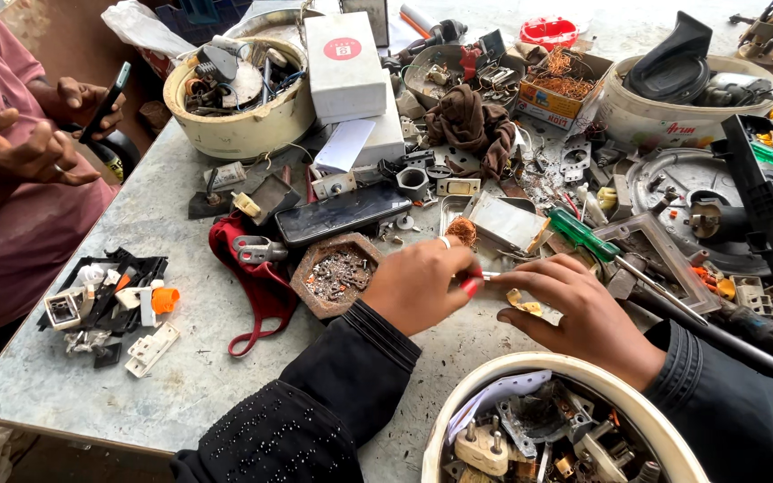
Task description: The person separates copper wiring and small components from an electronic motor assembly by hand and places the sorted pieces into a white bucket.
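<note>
The person's left hand (pixel 418 286) pinches a small red-handled tool (pixel 471 284) near the middle of the grey worktop (pixel 181 358), its thin metal tip pointing right. The right hand (pixel 583 309) pins a small yellowish part (pixel 524 306) to the worktop with thumb and forefinger, just past that tip.

The tip sits very close to the right fingers, so a slip off the tiny part could jab them. The part itself looks light enough to flick away into the clutter of scrap around it. The hexagonal dish of metal bits (pixel 336 273) lies just beside the left wrist, and a sweep of the sleeve could tip it.

A white rectangular box (pixel 344 64) with a round red label on top rests toward the far edge, propped on more white packaging. To its right an open cardboard box (pixel 562 88) holds tangled copper wire. A white bowl (pixel 664 116) near the far right corner bears red lettering on its side. Another person's hands (pixel 46 134) hover past the left edge, one holding a dark slim object.
</note>
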